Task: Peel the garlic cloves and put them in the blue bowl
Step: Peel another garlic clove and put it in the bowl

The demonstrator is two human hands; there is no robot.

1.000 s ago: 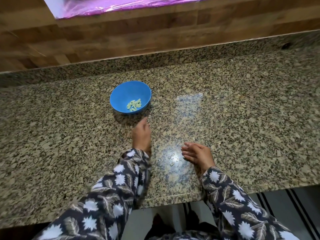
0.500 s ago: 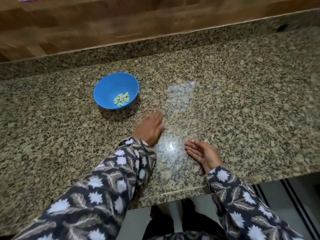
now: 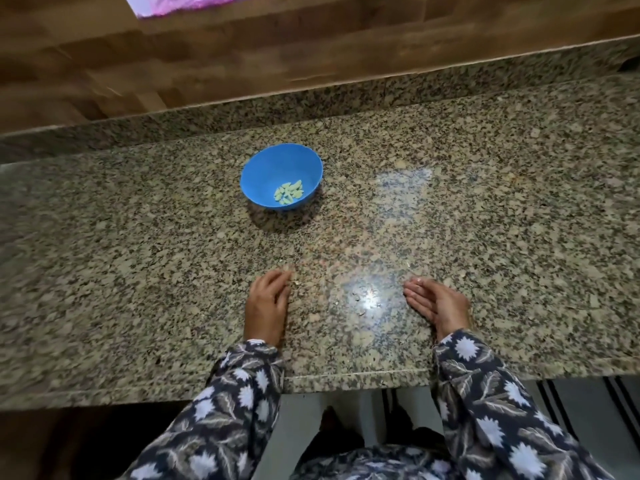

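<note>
A second ago the left hand (image 3: 266,306) lay stretched forward, its fingertips just short of the blue bowl (image 3: 281,174). Half a second ago it had swung rightwards across the bench (image 3: 138,271), fingers aimed towards the right hand (image 3: 438,304). Now it has drawn back towards the near edge and rests there, fingers pointing forward and loosely bent, well apart from the bowl. The gap between the two hands has widened. The view has lifted too, so a pink-lit strip (image 3: 187,3) shows again at the top.
</note>
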